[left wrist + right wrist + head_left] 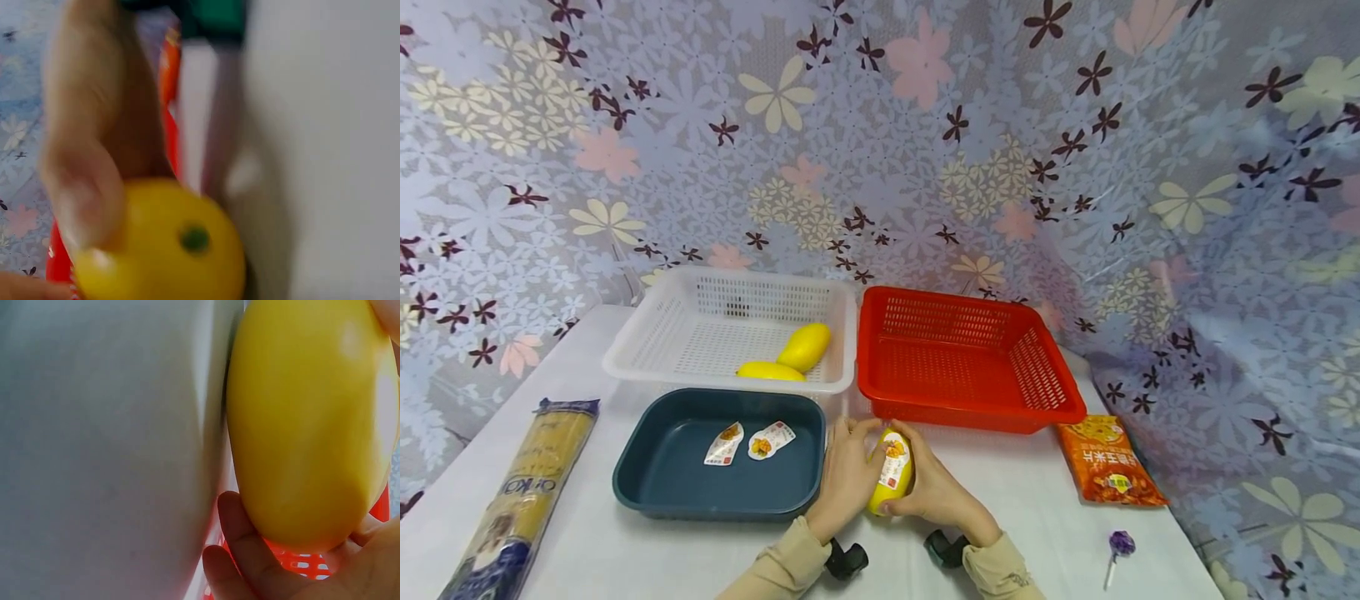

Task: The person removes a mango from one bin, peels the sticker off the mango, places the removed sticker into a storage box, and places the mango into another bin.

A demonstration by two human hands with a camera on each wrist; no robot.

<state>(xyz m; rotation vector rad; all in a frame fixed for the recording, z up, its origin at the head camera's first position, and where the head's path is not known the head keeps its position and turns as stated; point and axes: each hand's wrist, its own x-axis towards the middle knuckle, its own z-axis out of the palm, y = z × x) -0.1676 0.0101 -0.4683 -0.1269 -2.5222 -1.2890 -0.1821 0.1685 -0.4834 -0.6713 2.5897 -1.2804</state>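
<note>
A yellow mango [880, 498] with a green stem spot carries a white printed label [894, 460] on its upward side. It is held low over the white table, just in front of the red basket. My right hand [936, 492] grips its right side, thumb near the closer end and fingers at the far end. At its left side my left hand [850, 471] holds it, thumb at the label's edge. The left wrist view has the mango [169, 244] under a blurred thumb. In the right wrist view, fingers [250, 553] touch the mango's [306, 425] lower end.
A white basket [655, 367] holds two yellow mangoes [805, 347]. The red basket [958, 415] stands beside it. Two labels [771, 439] lie in a dark blue tray [700, 497]. Noodles in a long packet [523, 492] lie left; an orange snack bag [1108, 461] and lollipop [1122, 546] lie right.
</note>
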